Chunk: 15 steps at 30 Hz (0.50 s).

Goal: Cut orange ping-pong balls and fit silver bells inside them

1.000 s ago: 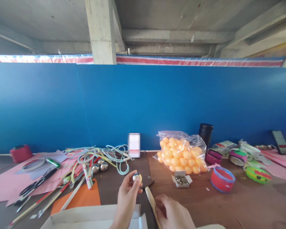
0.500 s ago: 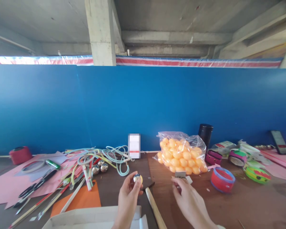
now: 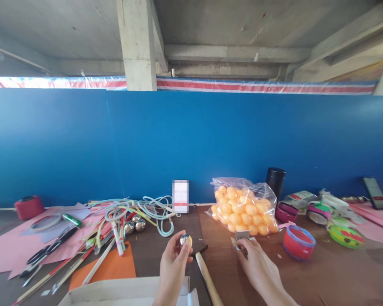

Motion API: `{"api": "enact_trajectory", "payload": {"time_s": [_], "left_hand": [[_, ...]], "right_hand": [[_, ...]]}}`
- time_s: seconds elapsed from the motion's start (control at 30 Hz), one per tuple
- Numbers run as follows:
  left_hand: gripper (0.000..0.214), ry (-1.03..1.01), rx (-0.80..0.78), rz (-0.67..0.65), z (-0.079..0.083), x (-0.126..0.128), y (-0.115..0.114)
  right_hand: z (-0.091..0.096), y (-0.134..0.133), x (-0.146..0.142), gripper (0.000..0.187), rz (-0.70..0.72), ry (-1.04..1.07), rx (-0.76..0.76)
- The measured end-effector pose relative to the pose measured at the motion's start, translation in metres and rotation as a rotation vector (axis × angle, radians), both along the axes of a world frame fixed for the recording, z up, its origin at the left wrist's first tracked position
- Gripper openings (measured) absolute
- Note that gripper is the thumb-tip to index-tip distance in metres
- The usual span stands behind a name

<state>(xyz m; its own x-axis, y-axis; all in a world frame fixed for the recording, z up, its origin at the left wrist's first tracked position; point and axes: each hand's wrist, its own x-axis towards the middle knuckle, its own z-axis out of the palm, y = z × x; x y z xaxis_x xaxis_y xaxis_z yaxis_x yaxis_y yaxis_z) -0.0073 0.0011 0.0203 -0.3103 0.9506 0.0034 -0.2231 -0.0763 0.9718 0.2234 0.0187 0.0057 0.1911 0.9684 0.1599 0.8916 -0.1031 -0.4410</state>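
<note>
My left hand (image 3: 172, 263) is closed round a shiny silver ball (image 3: 184, 239), held up between thumb and fingers. A yellowish patch shows on the ball's right side. Over the brown table, my right hand (image 3: 258, 265) has its fingertips pinched together at a small dark item, too hidden to name. Just behind those fingertips stands a small grey piece (image 3: 242, 234), with a pale scrap beside it. The clear bag of orange balls (image 3: 242, 208) lies beyond my right hand. Between my hands rests a hammer-like tool with a wooden handle (image 3: 207, 278).
A white open box (image 3: 115, 289) stands at the front, left of my left wrist. Several silver balls (image 3: 134, 225), cords (image 3: 159, 208), scissors (image 3: 47, 250) and coloured paper (image 3: 6, 246) lie left. A red-blue tape roll (image 3: 299, 242) and a black cylinder (image 3: 275, 182) are right.
My right hand has shifted slightly right and its fingertips now meet at the small dark item by the grey piece. The left hand keeps hold of the silver ball, nearly unmoved.
</note>
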Motion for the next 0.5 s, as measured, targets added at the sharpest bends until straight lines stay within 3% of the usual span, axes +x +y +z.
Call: {"api": "enact_trajectory", "payload": {"time_s": [0.5], "left_hand": [[0.056,0.003,0.008,-0.003,0.000,0.002,0.000]], "right_hand": [[0.003,0.009,0.013,0.022,-0.062,0.017,0.009]]}}
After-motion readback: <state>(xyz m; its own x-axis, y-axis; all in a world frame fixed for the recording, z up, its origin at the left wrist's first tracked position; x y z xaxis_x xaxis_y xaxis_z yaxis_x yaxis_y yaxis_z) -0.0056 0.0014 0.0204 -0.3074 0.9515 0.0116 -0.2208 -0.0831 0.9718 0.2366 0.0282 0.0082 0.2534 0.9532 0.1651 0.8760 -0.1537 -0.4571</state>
